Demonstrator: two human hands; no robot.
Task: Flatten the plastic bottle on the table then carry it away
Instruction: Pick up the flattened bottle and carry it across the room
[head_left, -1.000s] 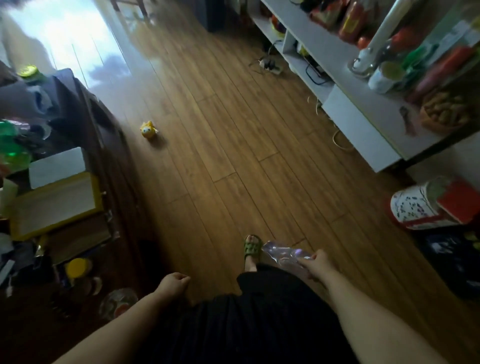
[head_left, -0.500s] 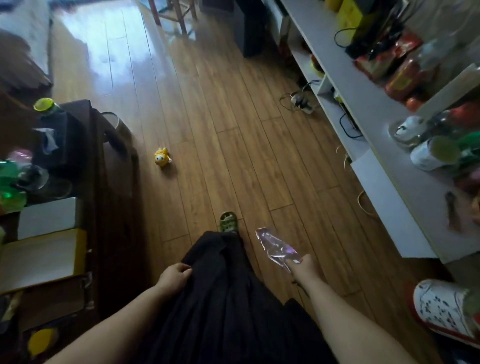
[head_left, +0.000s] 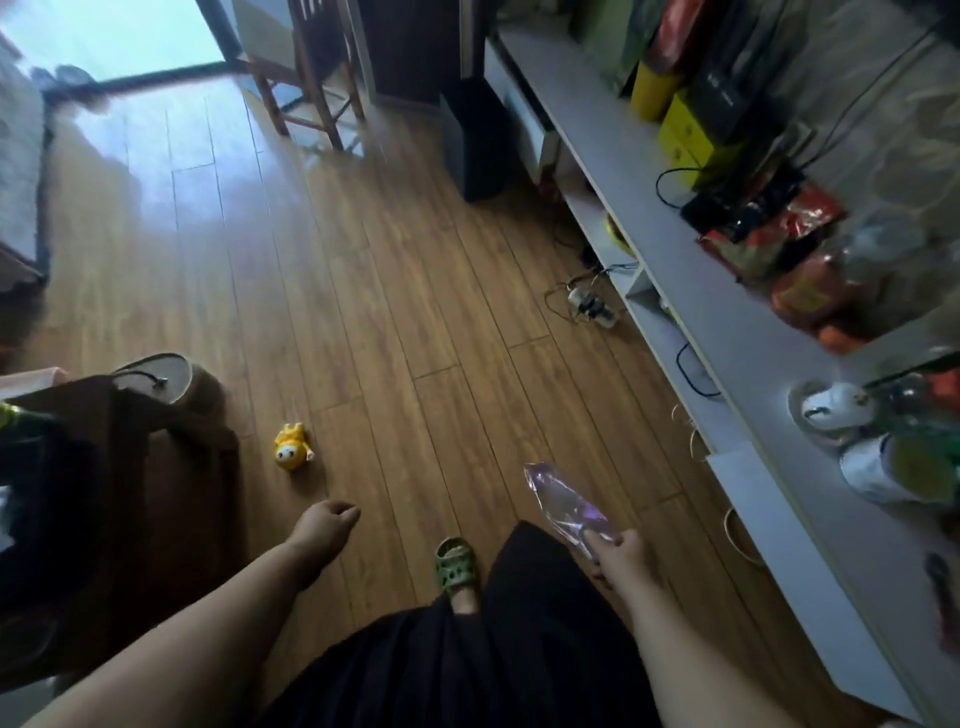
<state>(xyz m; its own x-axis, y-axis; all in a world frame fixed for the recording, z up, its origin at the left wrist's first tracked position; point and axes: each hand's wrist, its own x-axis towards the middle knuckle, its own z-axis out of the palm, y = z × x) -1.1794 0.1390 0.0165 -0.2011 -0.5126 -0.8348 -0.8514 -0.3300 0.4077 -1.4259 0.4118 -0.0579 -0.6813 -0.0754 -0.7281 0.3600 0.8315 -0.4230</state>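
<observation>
we have the bottle (head_left: 566, 509) pinched at one end in our right hand (head_left: 615, 553), fingers closed round it, the crushed body sticking forward and up over the wooden floor (head_left: 395, 291), clear of everything. our left hand (head_left: 324, 522) hangs loosely curled and holds nothing. by our reckoning the flattening is done and we are on the carrying leg. to do it well we keep a firm pinch, since thin slick plastic slips easily, and we steer between the yellow toy (head_left: 293, 447) and the cables (head_left: 587, 304) by the long shelf (head_left: 737, 364). where the bottle should end up is not in view. the dark table (head_left: 130, 467) at left is cut off, and whether the bottle has a cap we cannot tell.
</observation>
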